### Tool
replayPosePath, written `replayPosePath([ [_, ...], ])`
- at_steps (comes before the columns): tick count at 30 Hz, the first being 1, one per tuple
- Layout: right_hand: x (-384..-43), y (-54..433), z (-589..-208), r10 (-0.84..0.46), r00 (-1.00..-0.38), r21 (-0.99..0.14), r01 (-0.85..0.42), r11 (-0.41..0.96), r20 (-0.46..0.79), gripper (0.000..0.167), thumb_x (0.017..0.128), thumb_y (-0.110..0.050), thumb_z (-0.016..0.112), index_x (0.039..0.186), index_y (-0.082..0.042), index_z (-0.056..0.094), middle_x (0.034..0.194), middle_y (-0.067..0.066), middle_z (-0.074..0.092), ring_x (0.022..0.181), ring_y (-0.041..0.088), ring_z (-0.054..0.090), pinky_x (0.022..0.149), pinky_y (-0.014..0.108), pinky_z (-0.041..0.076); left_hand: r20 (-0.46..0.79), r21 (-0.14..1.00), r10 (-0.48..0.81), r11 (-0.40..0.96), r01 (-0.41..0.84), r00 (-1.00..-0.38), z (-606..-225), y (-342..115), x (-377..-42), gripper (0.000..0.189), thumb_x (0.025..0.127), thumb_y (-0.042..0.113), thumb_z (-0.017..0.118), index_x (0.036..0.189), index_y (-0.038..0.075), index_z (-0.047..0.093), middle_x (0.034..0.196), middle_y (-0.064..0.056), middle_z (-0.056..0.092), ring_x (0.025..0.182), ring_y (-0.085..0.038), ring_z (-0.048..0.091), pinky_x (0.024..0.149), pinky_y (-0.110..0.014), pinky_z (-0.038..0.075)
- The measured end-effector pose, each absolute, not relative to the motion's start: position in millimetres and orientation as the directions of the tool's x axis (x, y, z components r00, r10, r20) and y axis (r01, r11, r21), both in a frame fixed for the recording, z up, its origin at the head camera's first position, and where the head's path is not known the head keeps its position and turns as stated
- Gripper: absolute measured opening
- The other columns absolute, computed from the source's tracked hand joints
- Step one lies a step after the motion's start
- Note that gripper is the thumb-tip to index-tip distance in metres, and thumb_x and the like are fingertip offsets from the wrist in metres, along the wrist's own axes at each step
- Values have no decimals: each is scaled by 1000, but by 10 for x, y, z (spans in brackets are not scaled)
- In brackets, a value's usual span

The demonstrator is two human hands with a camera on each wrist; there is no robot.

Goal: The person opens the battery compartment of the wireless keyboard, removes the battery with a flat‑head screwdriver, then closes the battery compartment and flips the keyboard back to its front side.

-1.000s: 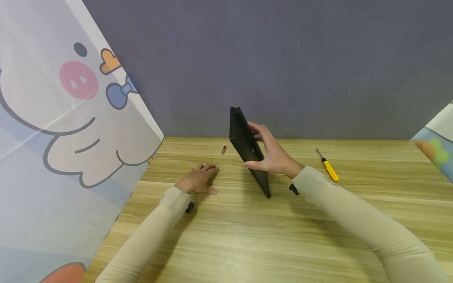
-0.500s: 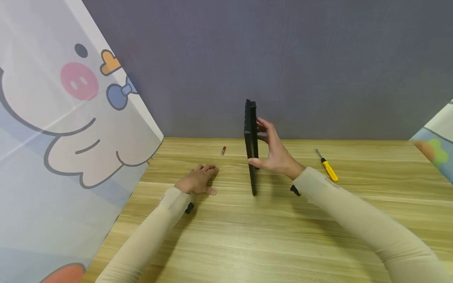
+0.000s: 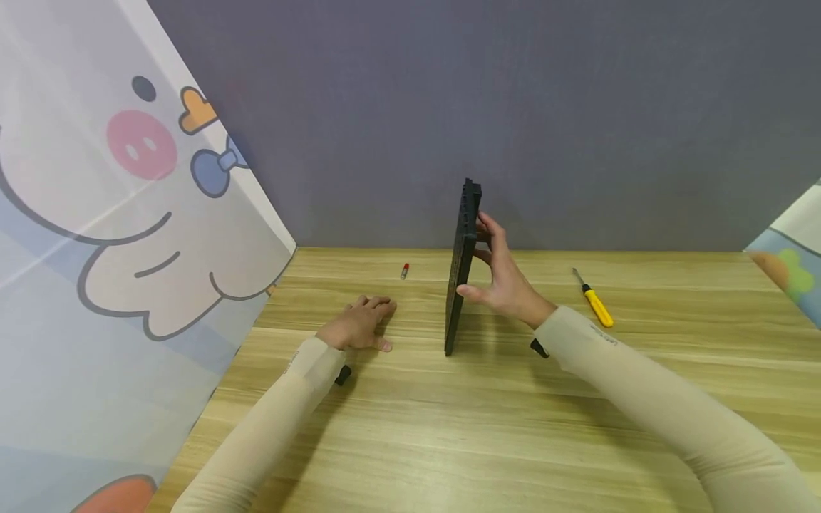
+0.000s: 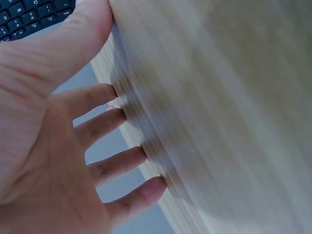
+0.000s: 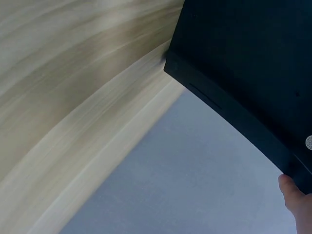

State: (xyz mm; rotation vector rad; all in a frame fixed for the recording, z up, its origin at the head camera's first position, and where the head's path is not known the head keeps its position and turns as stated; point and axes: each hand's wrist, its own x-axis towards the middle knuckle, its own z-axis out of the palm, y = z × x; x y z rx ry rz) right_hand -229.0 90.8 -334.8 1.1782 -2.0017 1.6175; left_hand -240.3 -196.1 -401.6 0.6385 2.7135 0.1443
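My right hand [image 3: 507, 285] grips a black keyboard [image 3: 459, 267] by its long edges, thumb on the near side and fingers on the far side. It stands on end, nearly edge-on in the head view, with its lower end close over the table. Its keys face left; the left wrist view catches some lettered keys of the keyboard [image 4: 31, 18]. The right wrist view has the smooth dark underside of the keyboard [image 5: 243, 63] and one fingertip [image 5: 292, 195] at its edge. My left hand [image 3: 358, 326] rests on the table, palm down, fingers spread, holding nothing.
A small red-and-grey tube-shaped thing [image 3: 405, 271] lies on the wooden table [image 3: 410, 427] beyond my left hand. A screwdriver with a yellow handle [image 3: 599, 309] lies to the right of my right hand. A grey wall [image 3: 513, 107] rises behind the table.
My right hand has turned the keyboard from leaning left, underside showing, to nearly upright with its key side facing left. Its top has swung right and its lower end left. My left hand stays put.
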Motion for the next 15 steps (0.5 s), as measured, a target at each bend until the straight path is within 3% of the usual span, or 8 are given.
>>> replayPosePath([
  [8, -2264, 1006, -3332, -423, -636, -683, -729, 52, 646, 111, 81, -52, 69, 147, 3, -1, 147, 29, 13, 131, 36, 25, 100, 58, 28, -286, 236, 474, 877, 418, -833, -4025, -1922, -2423, 89, 77, 42, 74, 149, 13, 30, 153, -10, 23, 137, -45, 13, 105, -62, 15],
  [15, -2242, 1053, -3300, -431, -663, -701, -707, 93, 612, 113, 80, -54, 68, 148, 1, -4, 149, 29, 6, 137, 37, 16, 102, 59, 25, -102, 409, 601, 752, 517, -793, -4067, -1703, -2431, 100, 71, 49, 77, 149, 10, 29, 147, -10, 36, 133, -31, 32, 106, -45, 29],
])
